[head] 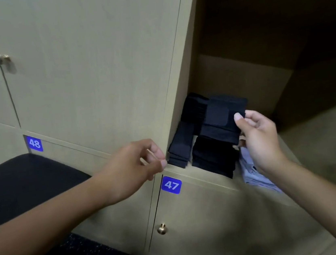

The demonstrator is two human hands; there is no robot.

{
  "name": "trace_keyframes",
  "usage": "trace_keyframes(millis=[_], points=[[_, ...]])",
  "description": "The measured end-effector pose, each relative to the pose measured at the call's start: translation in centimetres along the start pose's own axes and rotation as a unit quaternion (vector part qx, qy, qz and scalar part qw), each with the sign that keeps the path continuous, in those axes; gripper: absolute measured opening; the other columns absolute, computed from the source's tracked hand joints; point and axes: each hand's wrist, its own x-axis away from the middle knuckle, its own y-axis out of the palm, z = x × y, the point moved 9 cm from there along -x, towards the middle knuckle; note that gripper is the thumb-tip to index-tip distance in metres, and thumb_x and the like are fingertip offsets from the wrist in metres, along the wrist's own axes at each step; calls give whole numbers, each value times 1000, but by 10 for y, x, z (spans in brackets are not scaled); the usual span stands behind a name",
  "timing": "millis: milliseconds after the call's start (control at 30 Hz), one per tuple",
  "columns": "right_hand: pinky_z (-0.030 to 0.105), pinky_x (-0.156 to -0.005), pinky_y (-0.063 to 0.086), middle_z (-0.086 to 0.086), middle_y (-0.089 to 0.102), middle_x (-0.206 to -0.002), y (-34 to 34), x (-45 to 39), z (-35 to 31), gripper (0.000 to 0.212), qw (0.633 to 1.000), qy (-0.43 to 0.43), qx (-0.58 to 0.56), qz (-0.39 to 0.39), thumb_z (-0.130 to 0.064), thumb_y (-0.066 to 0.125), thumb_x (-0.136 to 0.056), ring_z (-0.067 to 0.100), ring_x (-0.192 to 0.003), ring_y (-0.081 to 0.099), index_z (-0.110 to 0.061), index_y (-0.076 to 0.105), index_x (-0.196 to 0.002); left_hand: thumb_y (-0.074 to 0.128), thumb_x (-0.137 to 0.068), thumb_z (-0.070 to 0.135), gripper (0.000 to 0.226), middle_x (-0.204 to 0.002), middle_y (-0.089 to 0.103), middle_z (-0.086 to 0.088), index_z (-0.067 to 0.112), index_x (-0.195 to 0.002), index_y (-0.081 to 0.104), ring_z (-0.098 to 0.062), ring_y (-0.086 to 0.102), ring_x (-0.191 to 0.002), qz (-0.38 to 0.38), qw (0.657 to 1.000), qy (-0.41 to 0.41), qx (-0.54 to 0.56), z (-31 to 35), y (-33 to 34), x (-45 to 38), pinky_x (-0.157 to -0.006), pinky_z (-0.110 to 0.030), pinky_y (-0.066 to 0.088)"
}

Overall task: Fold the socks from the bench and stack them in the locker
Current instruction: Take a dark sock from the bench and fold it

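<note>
Currently my right hand [258, 137] pinches a folded black fabric sock [221, 120] above the stacks at the beige open locker's [240, 71] front edge; my left hand [139, 162] hangs loosely curled, empty. Off-centre release may topple the stack.

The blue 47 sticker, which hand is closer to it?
Left. The left hand hangs just above and left of the 47 sticker; the right hand is farther off to the right, pinching a folded sock.
</note>
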Motion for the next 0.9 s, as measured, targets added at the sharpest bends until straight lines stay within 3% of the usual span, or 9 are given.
trace_keyframes(millis=[67, 133, 267, 333, 467, 633, 733, 833, 900], points=[[24, -50, 54, 7, 71, -89, -15, -19, 5, 27, 999, 12, 14, 27, -20, 54, -105, 10, -63, 65, 1, 61, -119, 71, -92, 25, 4, -83, 70, -1, 24, -93, 67, -19, 70, -74, -3, 1000, 2, -19, -3, 5, -3, -82, -43, 59], [20, -45, 48, 4, 69, -90, -26, -41, 13, 30, 998, 29, 24, 39, -23, 55, -105, 9, -60, 60, 1, 61, -121, 71, -91, 31, 6, -83, 70, 6, 28, -92, 66, -15, 69, -74, 1, 998, 9, -56, -4, 8, -6, -80, -39, 58], [19, -46, 49, 10, 66, -108, -37, -80, 44, 27, 993, 97, 7, 65, -25, 58, -103, 14, -69, 61, -5, 59, -121, 68, -93, 38, 10, -84, 68, 14, 34, -95, 60, -3, 64, -77, -2, 983, 36, -178, -1, 14, -10, -73, -27, 54], [19, -47, 51, 9, 63, -114, -38, -95, 59, 34, 987, 144, 7, 68, -22, 57, -104, 14, -72, 59, -8, 53, -135, 66, -94, 40, 12, -86, 67, 17, 36, -98, 57, -2, 63, -78, -7, 974, 48, -220, 0, 16, -12, -73, -26, 54], [28, -55, 52, 1, 58, -100, -32, -120, 84, 44, 977, 207, 34, 36, -8, 48, -106, 15, -71, 52, -12, 40, -149, 62, -95, 46, 14, -89, 64, 22, 40, -104, 54, 2, 62, -82, -16, 961, 65, -268, 3, 22, -17, -74, -22, 52], [27, -46, 45, 13, 58, -107, -29, -146, 102, 20, 971, 221, 84, 37, -4, 50, -103, 20, -66, 53, -15, 50, -119, 61, -94, 50, 15, -91, 63, 24, 43, -104, 52, 1, 63, -84, -13, 958, 75, -275, -3, 23, -24, -73, -22, 52], [31, -52, 42, 11, 57, -101, -30, -156, 112, 11, 968, 230, 83, 49, 0, 46, -103, 21, -70, 54, -9, 51, -108, 60, -93, 52, 15, -91, 64, 25, 45, -103, 51, 2, 63, -84, -18, 958, 75, -278, -8, 23, -26, -69, -19, 50], [30, -50, 40, 8, 57, -104, -28, -162, 128, 20, 960, 260, 102, 29, 2, 43, -101, 22, -81, 54, -11, 54, -90, 58, -92, 55, 15, -92, 64, 26, 47, -103, 52, 4, 63, -84, -24, 955, 72, -285, -14, 23, -27, -70, -18, 51], [30, -49, 41, 6, 58, -104, -28, -162, 136, 23, 953, 279, 113, 24, 0, 42, -102, 20, -83, 54, -13, 55, -89, 58, -91, 56, 15, -91, 64, 27, 47, -102, 53, 6, 63, -84, -22, 955, 70, -287, -18, 21, -28, -67, -15, 49]])
